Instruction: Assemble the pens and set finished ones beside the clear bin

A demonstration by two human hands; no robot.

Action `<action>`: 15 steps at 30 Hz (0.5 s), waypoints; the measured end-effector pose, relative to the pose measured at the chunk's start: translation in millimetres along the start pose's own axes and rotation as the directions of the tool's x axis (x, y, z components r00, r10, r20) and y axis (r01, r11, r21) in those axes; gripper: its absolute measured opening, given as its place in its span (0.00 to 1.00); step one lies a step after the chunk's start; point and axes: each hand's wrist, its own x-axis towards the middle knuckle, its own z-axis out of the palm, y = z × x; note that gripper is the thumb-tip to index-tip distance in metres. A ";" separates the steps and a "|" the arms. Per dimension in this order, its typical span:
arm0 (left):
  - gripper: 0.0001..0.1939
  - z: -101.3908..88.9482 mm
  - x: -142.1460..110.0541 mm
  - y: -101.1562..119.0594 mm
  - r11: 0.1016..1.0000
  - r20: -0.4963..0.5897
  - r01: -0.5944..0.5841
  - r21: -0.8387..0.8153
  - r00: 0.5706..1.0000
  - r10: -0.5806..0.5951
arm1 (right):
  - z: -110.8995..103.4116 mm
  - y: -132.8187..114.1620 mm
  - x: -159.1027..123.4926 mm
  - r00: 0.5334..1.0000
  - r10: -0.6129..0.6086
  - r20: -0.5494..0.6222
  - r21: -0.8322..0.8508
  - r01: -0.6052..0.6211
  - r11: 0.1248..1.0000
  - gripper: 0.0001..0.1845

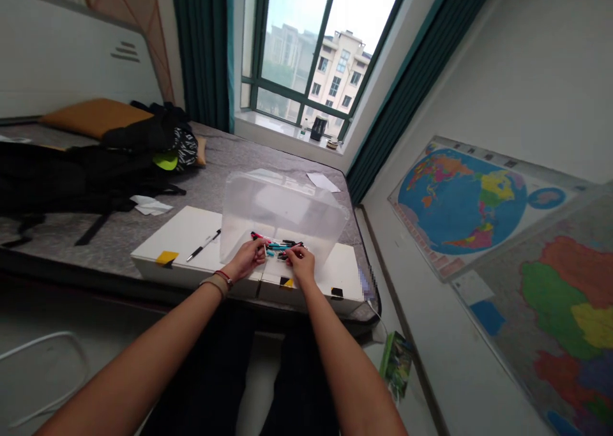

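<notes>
A loose pile of pens and pen parts (275,246), in pink, teal and black, lies on the white boards in front of a clear plastic bin (282,203) tipped on its side. At the pile's left edge is my left hand (248,259), its fingers pinched together around a thin pale piece too small to name. My right hand (301,265) closes at the right of the pile, thumb and fingers gripping a slim dark pen. A black and white pen (204,244) rests apart, to the left of the bin.
White boxes (163,239) with yellow and black tape span the bed's front edge. Black bags (71,174) and a crumpled tissue (151,205) lie on the bed at left. Paper (323,182) lies behind the bin. A map (464,200) hangs on the right wall.
</notes>
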 end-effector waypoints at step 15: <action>0.20 10.1 3.6 -22.5 0.717 0.001 -0.151 0.680 0.979 0.206 | -8.1 -6.6 -2.3 0.996 0.058 0.067 0.210 -0.071 0.975 0.21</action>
